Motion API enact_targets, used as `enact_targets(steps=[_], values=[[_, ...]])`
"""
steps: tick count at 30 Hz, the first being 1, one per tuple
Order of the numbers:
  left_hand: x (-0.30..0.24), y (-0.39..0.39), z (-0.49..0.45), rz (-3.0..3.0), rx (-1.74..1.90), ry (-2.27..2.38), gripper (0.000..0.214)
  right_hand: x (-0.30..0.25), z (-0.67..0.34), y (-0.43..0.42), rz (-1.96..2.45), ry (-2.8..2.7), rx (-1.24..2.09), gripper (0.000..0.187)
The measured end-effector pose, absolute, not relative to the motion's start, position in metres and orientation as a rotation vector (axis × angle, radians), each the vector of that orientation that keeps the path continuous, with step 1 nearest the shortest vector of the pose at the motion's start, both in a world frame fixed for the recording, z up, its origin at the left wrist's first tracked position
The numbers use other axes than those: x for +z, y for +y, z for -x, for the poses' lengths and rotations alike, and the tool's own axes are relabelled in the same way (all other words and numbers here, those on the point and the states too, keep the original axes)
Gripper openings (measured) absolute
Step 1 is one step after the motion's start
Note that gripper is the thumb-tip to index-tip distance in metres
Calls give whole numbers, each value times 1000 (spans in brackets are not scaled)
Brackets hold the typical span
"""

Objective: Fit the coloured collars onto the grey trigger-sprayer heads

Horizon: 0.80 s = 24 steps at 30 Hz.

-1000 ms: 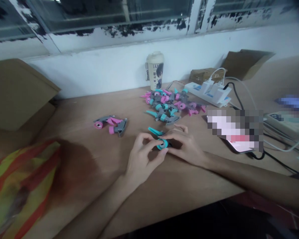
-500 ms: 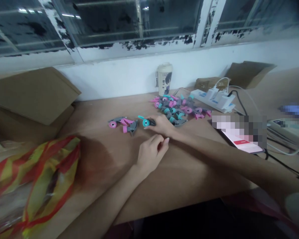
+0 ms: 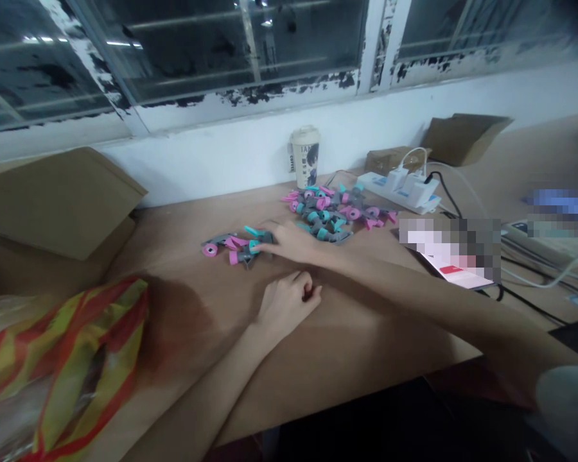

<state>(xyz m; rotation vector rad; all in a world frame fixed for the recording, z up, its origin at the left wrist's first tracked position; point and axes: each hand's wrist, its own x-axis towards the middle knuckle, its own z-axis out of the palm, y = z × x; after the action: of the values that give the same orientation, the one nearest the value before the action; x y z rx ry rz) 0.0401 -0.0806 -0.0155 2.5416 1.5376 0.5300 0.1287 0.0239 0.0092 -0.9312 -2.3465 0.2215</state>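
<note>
My right hand (image 3: pixel 286 240) is closed on a grey trigger sprayer head with a teal collar and teal trigger (image 3: pixel 254 246); my fingers hide part of its body. It is right by two pink-and-grey sprayer heads (image 3: pixel 210 249) lying on the table, and overlaps one of them in view. My left hand (image 3: pixel 286 300) rests nearer on the table in a loose curl, with nothing visible in its fingers. Behind my right hand spreads a pile of sprayer heads (image 3: pixel 340 212) in grey, pink and teal.
A paper coffee cup (image 3: pixel 306 157) stands against the wall behind the pile. To the right are a white power strip (image 3: pixel 399 192) with plugs and cables, and a lit phone (image 3: pixel 462 273). A cardboard box (image 3: pixel 62 199) and a red-and-yellow plastic bag (image 3: pixel 91 340) occupy the left.
My right hand has carried the teal sprayer head left, up to the two pink ones. My left hand stays curled in about the same place. The view has shifted slightly.
</note>
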Motion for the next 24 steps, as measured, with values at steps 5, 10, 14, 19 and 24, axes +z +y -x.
enact_targets(steps=[5, 10, 14, 19, 24], values=[[-12, -80, -41, -2526, 459, 1575, 17, 11, -204, 21, 1373, -2303, 118, 33], [-12, -75, -40, -2469, 443, 1721, 19, 6, -244, 21, 1567, -2309, 174, 30], [-13, -67, -35, -2467, 396, 1924, 39, 7, -238, 22, 1694, -2291, 263, 38], [-13, -58, -29, -2458, 282, 2128, 46, 14, -225, 25, 1852, -2197, 386, 40], [-12, -55, -28, -2387, 269, 2229, 50, 17, -224, 21, 1855, -2171, 495, 27]])
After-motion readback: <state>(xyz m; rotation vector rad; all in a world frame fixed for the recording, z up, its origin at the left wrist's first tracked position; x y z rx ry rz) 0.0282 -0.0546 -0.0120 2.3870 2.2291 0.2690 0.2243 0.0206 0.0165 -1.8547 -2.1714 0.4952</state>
